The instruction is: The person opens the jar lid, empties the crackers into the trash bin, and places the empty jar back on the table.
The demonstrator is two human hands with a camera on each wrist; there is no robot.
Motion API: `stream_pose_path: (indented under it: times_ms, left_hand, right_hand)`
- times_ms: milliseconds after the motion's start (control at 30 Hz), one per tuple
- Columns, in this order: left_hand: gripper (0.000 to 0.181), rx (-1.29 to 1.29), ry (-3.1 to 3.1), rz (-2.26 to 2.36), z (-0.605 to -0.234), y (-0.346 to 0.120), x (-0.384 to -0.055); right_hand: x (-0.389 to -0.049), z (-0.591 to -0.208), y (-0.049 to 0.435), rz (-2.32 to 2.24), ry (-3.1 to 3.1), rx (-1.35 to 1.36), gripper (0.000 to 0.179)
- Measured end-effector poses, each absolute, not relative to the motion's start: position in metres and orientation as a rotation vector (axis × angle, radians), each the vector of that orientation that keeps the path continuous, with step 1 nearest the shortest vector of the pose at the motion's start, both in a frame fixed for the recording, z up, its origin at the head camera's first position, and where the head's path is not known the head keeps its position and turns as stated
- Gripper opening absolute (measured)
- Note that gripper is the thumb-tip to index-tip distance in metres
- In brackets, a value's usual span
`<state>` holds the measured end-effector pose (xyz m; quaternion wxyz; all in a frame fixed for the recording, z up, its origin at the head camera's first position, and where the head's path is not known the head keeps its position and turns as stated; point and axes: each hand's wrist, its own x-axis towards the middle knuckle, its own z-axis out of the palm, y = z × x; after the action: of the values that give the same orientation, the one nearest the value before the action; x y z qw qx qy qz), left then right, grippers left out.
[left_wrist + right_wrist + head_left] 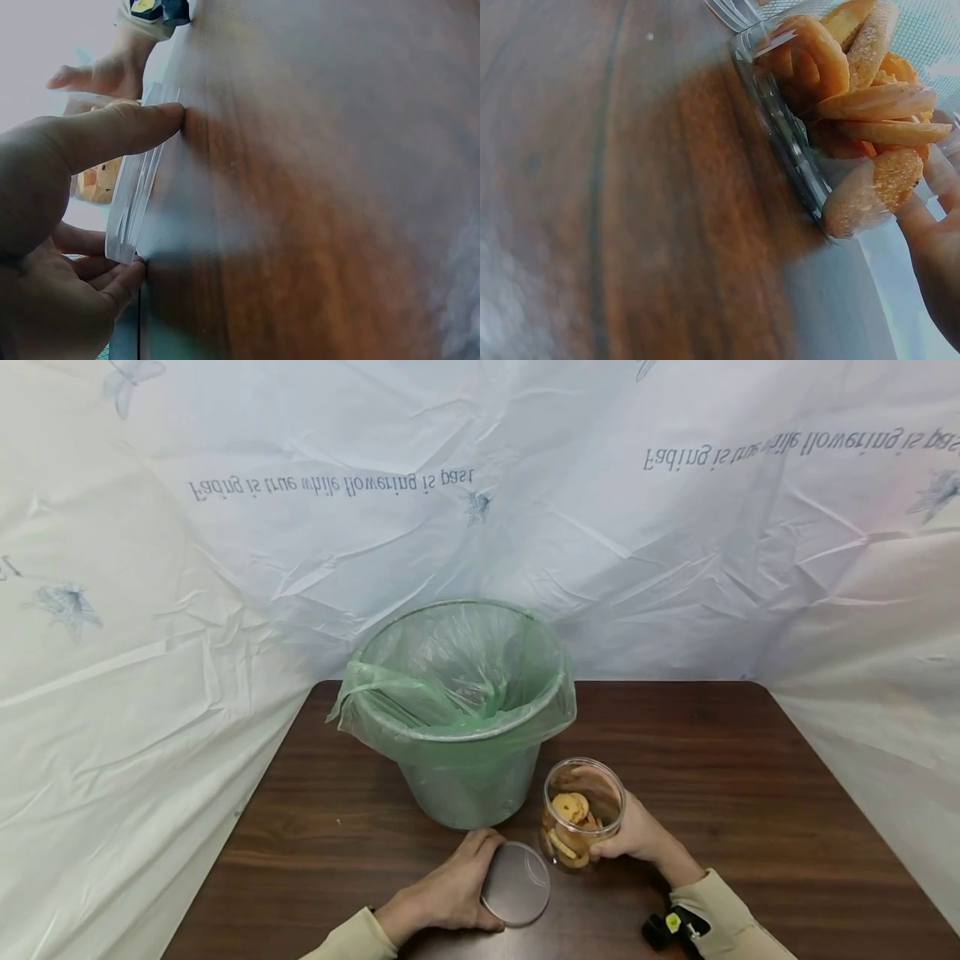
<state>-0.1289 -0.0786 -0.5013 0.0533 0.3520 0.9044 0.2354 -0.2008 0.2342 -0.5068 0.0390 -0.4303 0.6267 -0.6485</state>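
Beside bin, lid, jar.

Dark brown wood-grain table, with a wrinkled white sheet hanging around its far and side edges. A grey bucket lined with a green bag sits near the middle of the far edge. Just in front of it, toward the near edge, a clear jar of cookies stands upright, with a clear round lid right beside it on the surface.
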Motion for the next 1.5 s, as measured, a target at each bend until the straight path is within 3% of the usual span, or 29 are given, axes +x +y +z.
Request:
stream_pose_path:
  times_ms: [733,1233,1500]
  left_hand:
    - [0.098,0.970,2.746,0.725,-0.497,-0.075,-0.129]
    - [0.114,1.022,2.675,0.746,-0.498,-0.083,-0.123]
    - [0.105,1.019,2.669,0.834,-0.491,-0.087,-0.130]
  right_hand:
    - [-0.206,-0.505,0.234,-1.992,1.878,-1.367,0.099]
    - [-0.200,-0.508,0.232,-2.017,1.839,-1.367,0.096]
    - [-0.201,-0.508,0.233,-2.023,1.824,-1.359,0.096]
